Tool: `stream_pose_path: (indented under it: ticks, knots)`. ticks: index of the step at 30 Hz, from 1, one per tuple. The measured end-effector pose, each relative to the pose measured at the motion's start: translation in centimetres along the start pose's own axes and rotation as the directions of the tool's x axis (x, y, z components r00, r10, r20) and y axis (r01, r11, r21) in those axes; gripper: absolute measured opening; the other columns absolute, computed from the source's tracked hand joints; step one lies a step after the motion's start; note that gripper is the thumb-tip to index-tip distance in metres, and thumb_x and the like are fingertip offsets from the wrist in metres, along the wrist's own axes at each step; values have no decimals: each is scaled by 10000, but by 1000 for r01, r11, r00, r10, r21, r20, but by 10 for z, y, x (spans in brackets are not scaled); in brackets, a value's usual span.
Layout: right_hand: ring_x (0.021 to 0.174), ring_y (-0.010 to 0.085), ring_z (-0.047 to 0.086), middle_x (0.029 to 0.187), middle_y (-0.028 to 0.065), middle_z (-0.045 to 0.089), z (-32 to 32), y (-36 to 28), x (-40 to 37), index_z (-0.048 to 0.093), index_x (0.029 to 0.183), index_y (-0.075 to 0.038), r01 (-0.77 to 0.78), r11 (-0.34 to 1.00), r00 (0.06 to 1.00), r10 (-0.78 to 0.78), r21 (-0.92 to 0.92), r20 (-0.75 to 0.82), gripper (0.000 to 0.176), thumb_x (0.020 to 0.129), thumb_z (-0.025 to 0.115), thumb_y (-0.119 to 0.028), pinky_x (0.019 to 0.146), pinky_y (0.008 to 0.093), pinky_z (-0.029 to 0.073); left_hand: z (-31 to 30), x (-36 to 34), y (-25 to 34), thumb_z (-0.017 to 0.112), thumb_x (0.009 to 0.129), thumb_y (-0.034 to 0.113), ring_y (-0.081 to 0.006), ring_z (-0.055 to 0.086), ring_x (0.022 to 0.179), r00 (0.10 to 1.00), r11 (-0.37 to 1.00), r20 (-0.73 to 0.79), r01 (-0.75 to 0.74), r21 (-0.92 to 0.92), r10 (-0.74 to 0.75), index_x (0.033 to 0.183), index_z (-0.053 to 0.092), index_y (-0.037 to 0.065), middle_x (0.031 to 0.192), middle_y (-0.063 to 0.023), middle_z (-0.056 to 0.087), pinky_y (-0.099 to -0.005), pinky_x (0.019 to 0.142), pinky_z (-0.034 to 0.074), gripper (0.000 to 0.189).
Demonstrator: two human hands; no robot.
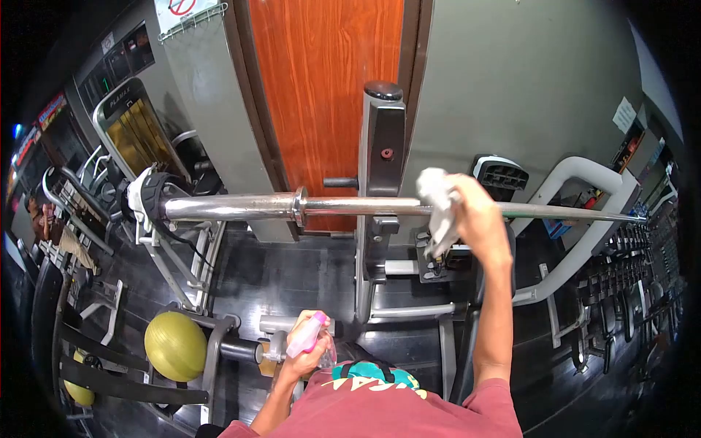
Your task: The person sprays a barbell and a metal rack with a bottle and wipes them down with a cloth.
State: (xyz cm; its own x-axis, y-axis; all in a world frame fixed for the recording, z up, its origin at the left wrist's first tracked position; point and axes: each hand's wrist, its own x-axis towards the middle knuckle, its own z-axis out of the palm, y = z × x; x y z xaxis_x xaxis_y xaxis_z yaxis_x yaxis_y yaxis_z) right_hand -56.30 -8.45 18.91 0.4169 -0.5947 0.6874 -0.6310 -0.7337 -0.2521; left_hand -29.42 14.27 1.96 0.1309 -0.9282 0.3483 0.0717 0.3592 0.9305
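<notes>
A long steel barbell (350,206) runs level across the view, its thick sleeve at the left. My right hand (473,215) is closed around a whitish cloth (438,197), which lies against the bar right of the black upright. Down near my body, my left hand (305,349) grips a spray bottle (308,334) with a pink top; its clear body partly shows beside my fingers.
A black rack upright (383,160) stands behind the bar, before a wooden door (325,95). At lower left, a yellow-green exercise ball (175,346) sits in a frame. A white-framed machine (577,219) and dumbbell racks (613,270) fill the right. Far left, a person is partly visible.
</notes>
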Motion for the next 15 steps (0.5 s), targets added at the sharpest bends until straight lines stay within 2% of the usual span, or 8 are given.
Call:
stream_pose_path:
  ticks: [1, 3, 4, 5, 7, 10, 13, 15]
  knots:
    - [1032, 355, 601, 1137, 163, 612, -10, 5, 1, 572, 1138, -53, -70, 997, 997, 70, -33, -16, 393, 763, 562, 66, 871, 407, 503, 1, -1, 0, 569, 812, -63, -134, 605, 672, 1000, 1000, 8, 5, 31, -6, 1062, 545, -65, 1047, -112, 516, -281, 635, 518, 251]
    - [1021, 371, 601, 1115, 189, 612, -30, -13, 8, 564, 1136, -21, -120, 982, 991, 127, 147, -37, 394, 756, 542, 78, 876, 398, 494, 2, -1, 0, 573, 802, -69, -133, 603, 681, 1000, 999, 3, 25, 34, -25, 1059, 552, -63, 1036, -110, 525, -279, 636, 515, 258]
    - [1010, 379, 609, 1090, 213, 616, -31, -20, 9, 554, 1136, 12, -52, 984, 997, 62, 168, -54, 403, 741, 526, 85, 887, 398, 481, 3, -1, 0, 574, 796, -74, -133, 603, 684, 999, 998, 9, 53, 46, -53, 1050, 557, -60, 1026, -111, 528, -279, 635, 514, 255]
    - [1045, 388, 596, 1128, 212, 604, -20, -29, 13, 546, 1136, 27, -8, 927, 998, 29, 375, -50, 436, 706, 530, 94, 917, 407, 476, 4, -1, 1, 575, 790, -78, -133, 602, 688, 996, 995, 19, 82, 60, -84, 1041, 561, -58, 1017, -112, 532, -278, 634, 513, 253]
    - [1158, 369, 533, 1208, 193, 565, -7, -59, 23, 532, 1158, -3, 346, 923, 938, -344, 169, -41, 494, 674, 599, 71, 985, 406, 452, 7, 2, 2, 576, 787, -80, -133, 602, 688, 997, 994, 20, 74, 84, -76, 1033, 564, -57, 1011, -114, 533, -278, 634, 513, 247]
    - [1073, 322, 542, 1126, 156, 563, 45, -88, 28, 571, 1029, -3, 325, 937, 922, -344, 129, 179, 297, 736, 603, -44, 911, 425, 459, 10, 4, 4, 577, 784, -81, -132, 600, 687, 999, 994, 21, 33, 108, -35, 1029, 566, -54, 1008, -114, 533, -275, 634, 512, 247]
    - [1028, 295, 547, 1082, 120, 583, 48, -89, 28, 597, 1038, -13, 398, 917, 886, -380, -14, 265, 298, 745, 628, -63, 877, 378, 448, 9, 5, 3, 572, 785, -84, -130, 598, 681, 999, 998, -13, -30, 61, 31, 1039, 564, -48, 1012, -112, 531, -271, 635, 510, 256]
    - [943, 273, 552, 969, 93, 584, 39, -81, 26, 592, 972, -15, 370, 926, 898, -376, 69, 230, 213, 763, 589, -58, 835, 373, 455, 8, 0, 1, 569, 787, -87, -129, 596, 676, 997, 999, -55, -49, 5, 49, 1043, 562, -45, 1014, -110, 531, -268, 636, 508, 260]
